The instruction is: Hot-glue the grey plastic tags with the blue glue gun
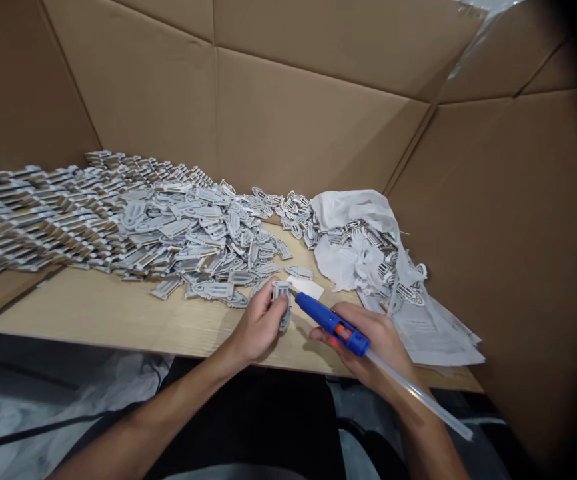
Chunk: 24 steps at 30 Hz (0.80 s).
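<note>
On the board (93,307) we record stacked clips (28,223) and a loose heap (193,233) remaining; the left hand (253,327) pinches one clip (282,291), the right hand (381,350) curls fully round a glue gun (329,319).

1. A pale wooden tabletop (83,310) carries everything.
2. Left: stacked clips (28,223) in tight grey rows.
3. Centre: loose clips (193,247) in a spreading heap.
4. Right: crumpled paper (343,233), clips lying over it.
5. Near right: printed sheets (433,337).
6. Centre: a white card (307,287), just beside the heap.
</note>
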Available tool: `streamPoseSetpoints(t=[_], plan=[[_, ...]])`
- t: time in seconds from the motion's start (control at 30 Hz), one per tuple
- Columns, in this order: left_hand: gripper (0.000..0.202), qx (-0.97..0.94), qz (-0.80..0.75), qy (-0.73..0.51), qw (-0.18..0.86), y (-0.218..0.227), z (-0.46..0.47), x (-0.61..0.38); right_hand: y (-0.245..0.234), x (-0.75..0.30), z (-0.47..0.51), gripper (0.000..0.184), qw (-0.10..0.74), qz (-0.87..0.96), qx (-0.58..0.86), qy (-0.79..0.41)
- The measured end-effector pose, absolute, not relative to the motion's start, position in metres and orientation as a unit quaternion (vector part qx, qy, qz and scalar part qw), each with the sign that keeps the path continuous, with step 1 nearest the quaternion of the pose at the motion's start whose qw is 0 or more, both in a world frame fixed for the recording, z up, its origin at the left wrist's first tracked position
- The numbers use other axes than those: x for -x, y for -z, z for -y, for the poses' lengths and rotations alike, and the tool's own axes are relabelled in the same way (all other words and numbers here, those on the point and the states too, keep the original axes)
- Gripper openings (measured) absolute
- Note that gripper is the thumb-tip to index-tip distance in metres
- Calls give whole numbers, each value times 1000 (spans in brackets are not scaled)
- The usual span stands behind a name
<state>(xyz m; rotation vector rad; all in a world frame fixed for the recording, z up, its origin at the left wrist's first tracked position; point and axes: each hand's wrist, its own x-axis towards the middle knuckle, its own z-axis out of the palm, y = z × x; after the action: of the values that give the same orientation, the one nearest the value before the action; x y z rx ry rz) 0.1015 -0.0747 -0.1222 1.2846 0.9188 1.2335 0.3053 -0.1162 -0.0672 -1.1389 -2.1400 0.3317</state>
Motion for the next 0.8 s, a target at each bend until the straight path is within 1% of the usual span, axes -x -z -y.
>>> streamPoseSetpoints(t=[0.13, 0.23, 0.4, 0.53, 0.8], plan=[[16, -586, -383, -518, 491, 122, 74, -100, 68, -305, 117, 26, 326, 825, 439, -142], [16, -604, -379, -521, 470, 121, 74, -101, 70, -306, 117, 25, 318, 827, 441, -146], [17, -612, -366, -521, 468, 122, 74, -100, 72, -305, 116, 26, 321, 826, 438, -150], [17, -620, -364, -518, 463, 122, 75, -99, 73, -304, 115, 32, 331, 825, 436, -143], [16, -621, -352, -521, 468, 121, 75, -99, 77, -307, 116, 36, 308, 821, 459, -140]])
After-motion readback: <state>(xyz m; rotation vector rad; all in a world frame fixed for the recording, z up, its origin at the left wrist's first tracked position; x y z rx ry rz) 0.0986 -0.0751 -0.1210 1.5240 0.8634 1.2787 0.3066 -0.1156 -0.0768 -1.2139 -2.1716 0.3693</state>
